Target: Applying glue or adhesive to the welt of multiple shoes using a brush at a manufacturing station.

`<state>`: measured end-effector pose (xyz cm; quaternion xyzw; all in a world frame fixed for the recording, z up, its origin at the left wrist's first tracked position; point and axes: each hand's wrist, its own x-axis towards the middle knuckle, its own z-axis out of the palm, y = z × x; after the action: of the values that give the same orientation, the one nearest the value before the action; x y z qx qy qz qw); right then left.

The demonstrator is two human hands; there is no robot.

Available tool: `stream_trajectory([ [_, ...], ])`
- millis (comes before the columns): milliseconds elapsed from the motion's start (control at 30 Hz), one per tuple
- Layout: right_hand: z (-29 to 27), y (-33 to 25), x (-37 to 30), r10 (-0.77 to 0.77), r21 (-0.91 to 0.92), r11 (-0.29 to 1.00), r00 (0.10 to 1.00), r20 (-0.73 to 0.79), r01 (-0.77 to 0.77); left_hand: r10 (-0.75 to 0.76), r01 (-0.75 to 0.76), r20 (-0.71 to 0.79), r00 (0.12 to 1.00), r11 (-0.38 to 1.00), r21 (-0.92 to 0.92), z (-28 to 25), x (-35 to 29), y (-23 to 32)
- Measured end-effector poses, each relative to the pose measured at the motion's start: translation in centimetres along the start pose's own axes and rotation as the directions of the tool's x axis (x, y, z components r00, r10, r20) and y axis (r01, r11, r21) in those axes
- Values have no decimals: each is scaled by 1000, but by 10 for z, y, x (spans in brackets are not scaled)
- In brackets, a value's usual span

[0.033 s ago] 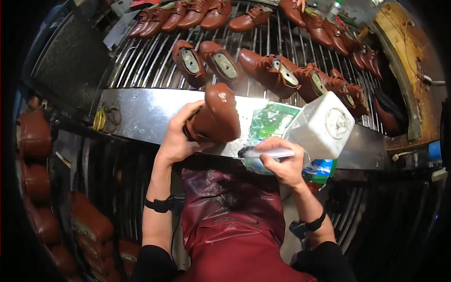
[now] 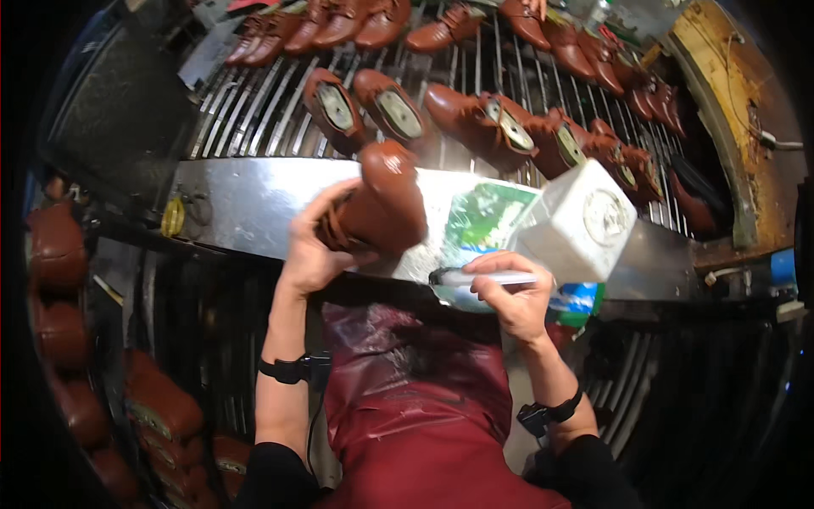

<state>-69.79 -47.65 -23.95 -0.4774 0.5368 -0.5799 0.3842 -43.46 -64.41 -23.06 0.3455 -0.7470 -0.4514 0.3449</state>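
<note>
A glossy brown lace-up leather shoe (image 2: pixel 388 199) is raised over the metal ledge, toe tilted up and away from me. My left hand (image 2: pixel 315 242) grips it from the left, by the laced side; some fingers are hidden behind it. In my right hand (image 2: pixel 513 293) is a brush (image 2: pixel 487 278) with a pale handle and dark bristles, pinched between thumb and fingers. Its bristles point left, just below and to the right of the shoe, apart from it. A white square plastic container (image 2: pixel 581 225) stands right beside my right hand.
Brown shoes (image 2: pixel 398 110) stand in rows on a rack of metal bars (image 2: pixel 254 110) beyond the metal ledge (image 2: pixel 237 199). A green plastic sheet (image 2: pixel 487 216) lies on the ledge. More shoes (image 2: pixel 64 331) are stacked at left. Another person's hand (image 2: pixel 534 7) touches a far shoe.
The shoe in my left hand has turned slightly, and more of its laces show. The brush has hardly moved. The whole view has shifted a little.
</note>
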Motion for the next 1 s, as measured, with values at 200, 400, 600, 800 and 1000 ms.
stream_trajectory([
  [200,-26,-17,-55,-74,-42,997,817,-571,60,-189,70,-148,971,813,-578,7,-63,0],
  [400,-11,20,-50,12,-144,979,752,-659,-142,-382,271,-5,924,664,-697,46,-117,-21],
  [600,-19,-19,-51,458,602,794,736,-499,-85,-372,335,80,925,696,-635,53,-125,-4],
  [800,-17,-28,-27,313,635,770,905,-288,-64,-341,366,180,923,627,-688,54,-120,15],
  [1000,10,-48,-67,148,387,921,956,-252,-41,-350,345,146,925,615,-709,53,-117,10],
])
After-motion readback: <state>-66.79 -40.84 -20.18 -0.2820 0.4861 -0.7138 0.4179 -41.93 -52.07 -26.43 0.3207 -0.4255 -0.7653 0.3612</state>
